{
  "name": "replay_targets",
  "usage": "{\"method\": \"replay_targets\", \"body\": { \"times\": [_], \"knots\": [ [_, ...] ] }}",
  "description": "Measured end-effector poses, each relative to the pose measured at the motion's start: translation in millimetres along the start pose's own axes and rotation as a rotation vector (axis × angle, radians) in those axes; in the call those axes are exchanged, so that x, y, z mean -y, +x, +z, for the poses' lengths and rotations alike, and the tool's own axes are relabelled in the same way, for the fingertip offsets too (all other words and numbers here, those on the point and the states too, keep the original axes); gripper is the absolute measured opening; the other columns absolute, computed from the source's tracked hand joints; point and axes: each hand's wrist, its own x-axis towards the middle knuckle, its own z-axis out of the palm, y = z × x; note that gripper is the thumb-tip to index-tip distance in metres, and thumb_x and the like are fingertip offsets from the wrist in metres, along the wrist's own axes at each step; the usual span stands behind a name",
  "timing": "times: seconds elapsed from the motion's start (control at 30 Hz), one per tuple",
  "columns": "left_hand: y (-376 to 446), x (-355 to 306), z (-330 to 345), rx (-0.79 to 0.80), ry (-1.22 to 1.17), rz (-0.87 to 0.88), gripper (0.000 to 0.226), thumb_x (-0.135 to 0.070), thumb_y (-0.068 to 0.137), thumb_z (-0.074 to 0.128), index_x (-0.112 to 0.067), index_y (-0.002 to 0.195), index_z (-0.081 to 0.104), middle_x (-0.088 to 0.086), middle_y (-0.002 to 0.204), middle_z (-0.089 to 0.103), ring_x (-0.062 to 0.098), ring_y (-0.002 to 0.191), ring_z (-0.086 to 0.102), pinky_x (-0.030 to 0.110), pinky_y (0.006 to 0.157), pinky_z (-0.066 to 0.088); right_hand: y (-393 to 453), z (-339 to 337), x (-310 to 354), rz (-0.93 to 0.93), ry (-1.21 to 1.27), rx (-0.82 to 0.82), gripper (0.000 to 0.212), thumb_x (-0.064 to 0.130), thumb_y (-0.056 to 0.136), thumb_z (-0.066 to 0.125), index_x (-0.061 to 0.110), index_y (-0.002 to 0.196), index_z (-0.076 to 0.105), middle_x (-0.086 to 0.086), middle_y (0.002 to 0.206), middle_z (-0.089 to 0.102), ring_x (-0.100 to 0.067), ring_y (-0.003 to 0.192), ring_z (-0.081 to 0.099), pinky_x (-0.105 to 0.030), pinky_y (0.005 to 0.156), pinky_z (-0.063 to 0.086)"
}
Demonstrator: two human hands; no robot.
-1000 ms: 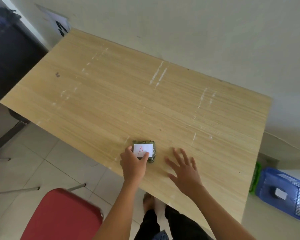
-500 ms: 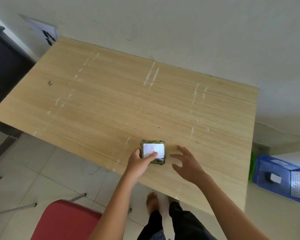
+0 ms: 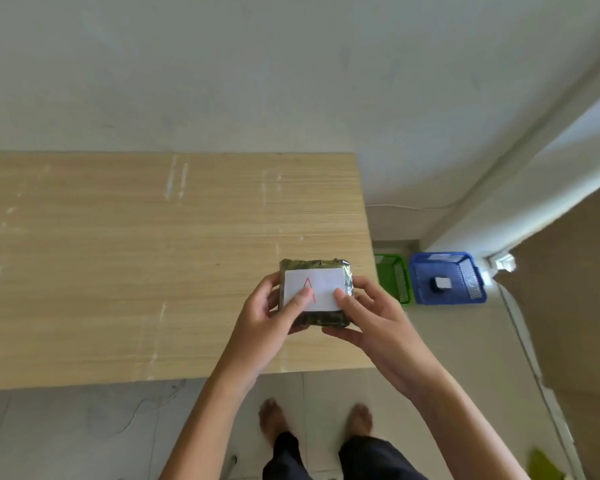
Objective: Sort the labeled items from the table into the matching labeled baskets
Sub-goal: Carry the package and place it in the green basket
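A dark green foil packet [image 3: 317,268] with a white label showing a red letter A is held up above the wooden table [image 3: 118,271], near its right edge. My left hand [image 3: 269,317] grips the packet's left side, thumb on the label. My right hand [image 3: 368,320] grips its right side, thumb also on the label. On the floor to the right of the table stand a green basket [image 3: 394,275] and a blue basket [image 3: 447,277]; a small dark item with a white label lies in the blue one.
A white wall runs behind the table. A brown cardboard sheet [image 3: 575,289] leans at the far right. My bare feet [image 3: 274,420] stand on the tiled floor below the table's near edge. A thin cable lies on the floor at the left.
The packet has been lifted off the table and my right hand has joined the left on it. The view has swung right, bringing the baskets closer to centre.
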Motion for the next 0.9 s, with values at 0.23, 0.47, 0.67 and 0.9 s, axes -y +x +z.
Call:
{"method": "replay_targets", "body": {
  "times": [0.23, 0.47, 0.67, 0.9],
  "knots": [
    [-22, -13, 96, 0.047, -0.014, 0.036, 0.021, -0.035, 0.097, 0.059, -0.03, 0.109, 0.075, 0.0, 0.103, 0.079, 0.015, 0.093, 0.076, 0.033, 0.07, 0.064, -59, -83, 31, -0.125, 0.042, -0.042, 0.027, 0.027, 0.094, 0.061, 0.014, 0.117, 0.063, -0.008, 0.107, 0.073, -0.019, 0.097, 0.07, -0.037, 0.083, 0.061],
    [-57, 1, 218, 0.065, 0.067, 0.085, 0.019, -0.03, 0.101, 0.058, -0.031, 0.112, 0.074, 0.0, 0.105, 0.08, 0.017, 0.097, 0.077, 0.032, 0.071, 0.064, -117, -196, 40, -0.161, 0.069, -0.065, 0.02, 0.027, 0.096, 0.059, 0.018, 0.112, 0.067, -0.005, 0.103, 0.075, -0.016, 0.093, 0.071, -0.032, 0.078, 0.061],
    [-59, 14, 306, 0.035, 0.188, 0.074, 0.02, -0.034, 0.096, 0.063, -0.028, 0.111, 0.075, -0.004, 0.101, 0.081, 0.019, 0.094, 0.074, 0.051, 0.092, 0.056, -139, -282, 46, -0.157, 0.063, -0.132, 0.018, 0.027, 0.097, 0.058, 0.022, 0.11, 0.069, 0.0, 0.097, 0.076, -0.01, 0.091, 0.071, -0.028, 0.074, 0.06],
    [-1, 16, 355, 0.022, 0.233, 0.04, 0.019, -0.036, 0.097, 0.063, -0.035, 0.113, 0.073, -0.015, 0.108, 0.079, 0.004, 0.101, 0.073, 0.032, 0.087, 0.056, -86, -339, 62, -0.089, 0.046, -0.159, 0.019, 0.027, 0.099, 0.054, 0.022, 0.113, 0.067, -0.004, 0.106, 0.076, -0.011, 0.092, 0.071, -0.037, 0.081, 0.061]
  ]
}}
